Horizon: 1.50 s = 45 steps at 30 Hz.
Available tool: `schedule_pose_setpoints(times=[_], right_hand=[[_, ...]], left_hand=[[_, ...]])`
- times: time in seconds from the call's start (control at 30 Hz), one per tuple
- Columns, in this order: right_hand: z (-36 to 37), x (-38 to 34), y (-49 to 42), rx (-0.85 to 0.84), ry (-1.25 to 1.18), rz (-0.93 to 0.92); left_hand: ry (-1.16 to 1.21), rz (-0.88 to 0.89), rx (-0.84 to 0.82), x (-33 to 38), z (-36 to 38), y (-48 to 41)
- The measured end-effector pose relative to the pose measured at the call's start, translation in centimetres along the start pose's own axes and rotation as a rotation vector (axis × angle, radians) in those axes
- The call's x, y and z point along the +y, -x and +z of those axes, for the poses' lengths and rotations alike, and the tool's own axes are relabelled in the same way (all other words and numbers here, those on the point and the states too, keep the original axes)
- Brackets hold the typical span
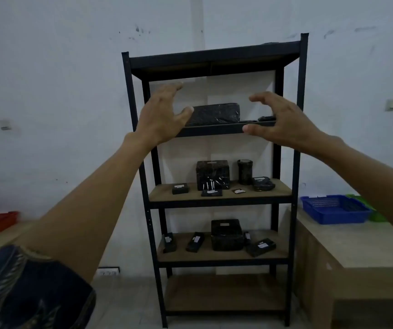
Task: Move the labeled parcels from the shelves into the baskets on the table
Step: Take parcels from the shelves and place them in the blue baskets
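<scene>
Both hands, the left hand (161,115) and the right hand (283,122), were spread wide and empty on either side of the long parcel (215,113) on the shelving unit (301,138). Many labelled parcels were left on lower shelves. Beside the unit, the blue basket (333,210) appeared, perhaps, empty.

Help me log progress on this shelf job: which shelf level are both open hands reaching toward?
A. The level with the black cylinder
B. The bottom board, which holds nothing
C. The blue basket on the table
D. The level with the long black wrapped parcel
D: the left hand and right hand spread open on either side of the long black parcel, not yet gripping it.
</scene>
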State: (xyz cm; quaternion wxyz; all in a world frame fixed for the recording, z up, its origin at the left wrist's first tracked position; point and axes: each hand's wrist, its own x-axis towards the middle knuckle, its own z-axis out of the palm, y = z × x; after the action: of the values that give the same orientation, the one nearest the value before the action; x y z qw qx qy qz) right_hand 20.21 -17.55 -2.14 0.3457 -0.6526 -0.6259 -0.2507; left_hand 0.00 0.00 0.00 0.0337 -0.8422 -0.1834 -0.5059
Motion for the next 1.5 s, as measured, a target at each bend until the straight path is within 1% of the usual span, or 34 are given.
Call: schedule_pose_setpoints(times=[0.07,0.3,0.47,0.57,0.77,1.17,1.33,1.5], right_hand=[[0.0,-0.1,0.0,0.023,0.002,-0.015],[0.6,-0.4,0.0,0.020,0.026,-0.025],[1.7,-0.7,0.2,0.005,-0.006,-0.014],[2.4,-1.1,0.7,-0.011,-0.036,-0.007],[4.6,-1.4,1.9,-0.057,-0.048,0.022],[11.4,-3.8,4.7,-0.127,-0.062,0.079],[14.2,-4.1,4.7,-0.180,-0.068,0.112],[17.0,-3.4,2.7,-0.202,-0.086,0.096]], left_hand=[[0.016,0.003,0.015,-0.2,-0.1,-0.2],[0.069,-0.015,0.023,-0.8,-0.3,0.4],[0.126,-0.030,0.036,-1.7,-0.2,1.2],[0.188,-0.059,0.005,-2.5,-0.2,1.8],[0.236,-0.091,-0.060,-4.3,0.0,4.2],[0.351,-0.172,-0.139,-9.4,3.3,10.2],[0.366,-0.178,-0.188,-11.2,4.4,11.0],[0.358,-0.198,-0.213,-13.9,6.4,10.4]])
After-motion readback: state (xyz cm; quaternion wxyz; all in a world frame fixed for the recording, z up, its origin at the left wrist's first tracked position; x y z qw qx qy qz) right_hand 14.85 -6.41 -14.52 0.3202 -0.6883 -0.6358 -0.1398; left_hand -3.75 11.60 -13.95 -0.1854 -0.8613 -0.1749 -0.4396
